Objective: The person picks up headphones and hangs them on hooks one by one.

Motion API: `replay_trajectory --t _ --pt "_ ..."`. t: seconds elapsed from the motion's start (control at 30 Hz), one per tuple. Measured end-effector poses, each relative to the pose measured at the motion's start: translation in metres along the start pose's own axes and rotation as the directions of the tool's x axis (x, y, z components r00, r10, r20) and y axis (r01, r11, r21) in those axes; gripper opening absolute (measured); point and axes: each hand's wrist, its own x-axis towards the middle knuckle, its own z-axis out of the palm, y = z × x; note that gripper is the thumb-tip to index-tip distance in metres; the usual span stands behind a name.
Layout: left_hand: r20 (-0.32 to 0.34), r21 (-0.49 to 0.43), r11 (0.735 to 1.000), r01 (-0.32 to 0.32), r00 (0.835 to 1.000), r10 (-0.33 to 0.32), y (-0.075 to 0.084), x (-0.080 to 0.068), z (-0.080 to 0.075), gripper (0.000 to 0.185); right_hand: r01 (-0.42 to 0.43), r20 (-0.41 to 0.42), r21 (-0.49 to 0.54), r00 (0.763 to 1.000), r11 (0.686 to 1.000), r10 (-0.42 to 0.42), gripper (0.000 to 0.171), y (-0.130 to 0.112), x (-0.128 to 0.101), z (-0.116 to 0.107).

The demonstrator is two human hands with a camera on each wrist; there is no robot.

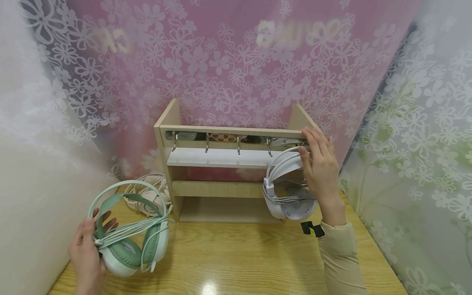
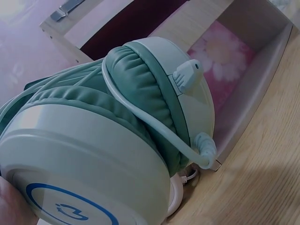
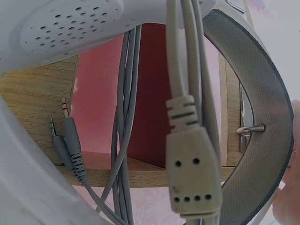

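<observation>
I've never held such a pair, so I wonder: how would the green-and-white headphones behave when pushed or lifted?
The green-and-white headphones probably keep their shape: the outer headband stands arched above the left hand. The cushions look wrinkled and padded, so likely squash softly. The thin, looped cable seems apt to flop or snag.

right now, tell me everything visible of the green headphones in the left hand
The headphones have a pale arch over a green strap, wrinkled leather-like green pads, and smooth whitish cups, one with a blue-ringed logo. Bundled pale cable crosses between the sides. The left hand grips one side, holding them tilted, left of the shelf.
</observation>
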Motion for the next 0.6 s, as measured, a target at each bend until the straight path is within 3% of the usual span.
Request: replay_trajectory --t 0.6 --pt "0.034 -0.063 0.997 0.034 0.999 -0.031 -0.003 -0.001 0.014 0.031 -0.006 0.002 0.006 1.000 1.000 0.006 0.057 0.000 0.000 0.000"
